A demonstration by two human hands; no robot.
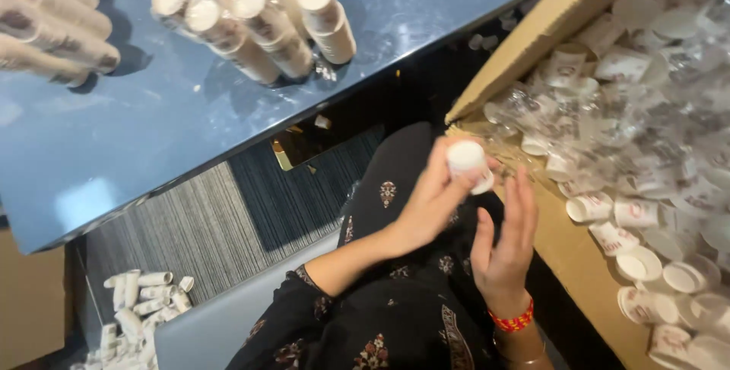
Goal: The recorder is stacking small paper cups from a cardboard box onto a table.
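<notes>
Left hand (433, 199) is up in front of the body, fingers curled around a small white paper cup (469, 165), gripping it by the side with its white base turned toward the camera. Right hand (506, 244) sits just below and beside it, palm open, fingers straight and spread, holding nothing, fingertips close to the cup but not clearly touching. A red beaded bracelet (512, 320) rings the right wrist. Both dark patterned sleeves (365, 324) show below. Just right of the hands lies an open cardboard box (559, 241) full of loose paper cups and crumpled clear plastic wrap (646, 119). Further out, on the glossy blue surface (152, 134), stacked cup sleeves (258, 24) lie on their sides. More cup stacks (141, 305) sit on the floor.
</notes>
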